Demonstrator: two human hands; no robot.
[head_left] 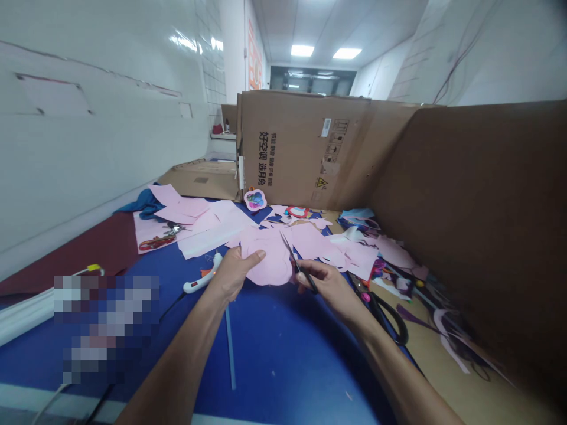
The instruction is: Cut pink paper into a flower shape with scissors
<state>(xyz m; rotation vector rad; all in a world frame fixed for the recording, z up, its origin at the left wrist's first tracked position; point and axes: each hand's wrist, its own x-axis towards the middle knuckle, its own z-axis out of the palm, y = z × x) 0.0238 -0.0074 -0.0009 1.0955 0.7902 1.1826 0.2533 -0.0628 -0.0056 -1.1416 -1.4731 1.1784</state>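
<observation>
My left hand grips a piece of pink felt or paper by its left side, thumb on top. The piece has a rounded, scalloped lower edge. In my right hand is a pair of small dark-handled scissors, fingers wrapped round the handles. Their blades point up and away from me and lie at the right side of the pink piece, seemingly apart. A white glue gun lies just left of my left hand. Larger black-handled scissors lie right of my right forearm.
Pink sheets and scraps spread across the back of the blue table. Keys lie at left. A flower-shaped pink piece leans against the tall cardboard. More cardboard walls the right side. A narrow strip lies in front.
</observation>
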